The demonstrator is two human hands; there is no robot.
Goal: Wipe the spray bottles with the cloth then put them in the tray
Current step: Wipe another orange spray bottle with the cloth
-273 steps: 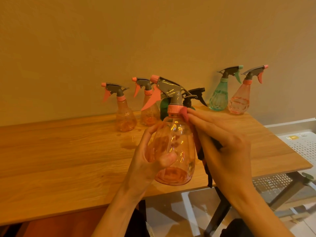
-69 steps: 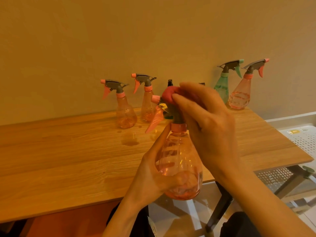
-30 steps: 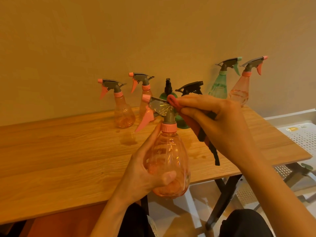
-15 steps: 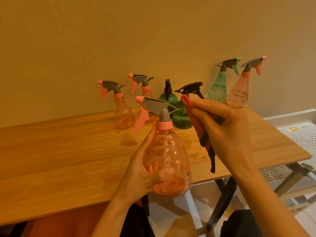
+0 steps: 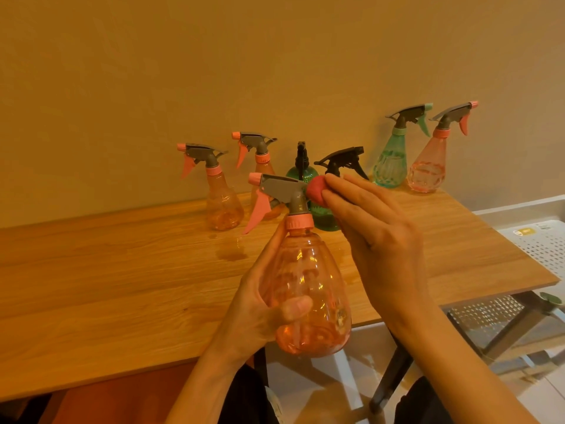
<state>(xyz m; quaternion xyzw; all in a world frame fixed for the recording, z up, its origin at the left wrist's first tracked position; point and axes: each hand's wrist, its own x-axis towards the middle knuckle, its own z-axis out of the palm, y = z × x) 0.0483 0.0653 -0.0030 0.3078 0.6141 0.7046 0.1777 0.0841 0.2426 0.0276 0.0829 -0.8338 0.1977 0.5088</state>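
bottle in hand: orange spray bottle (image 5: 308, 289), upright, held over the near edge of the table, nozzle pointing left
left hand (image 5: 260, 304): comes up from below, thumb and fingers wrapped round the bottle's belly
right hand (image 5: 379, 237): reaches in from the lower right, fingers pretty much straight, pressing the red cloth (image 5: 316, 188) onto the back of the grey sprayer head (image 5: 282, 191)
cloth: only a bunched bit shows at the fingertips
past the fingertips: 6 more bottles along the wall
table (image 5: 122, 270): wood
right of the hands: white perforated tray (image 5: 541, 240), lower than the tabletop
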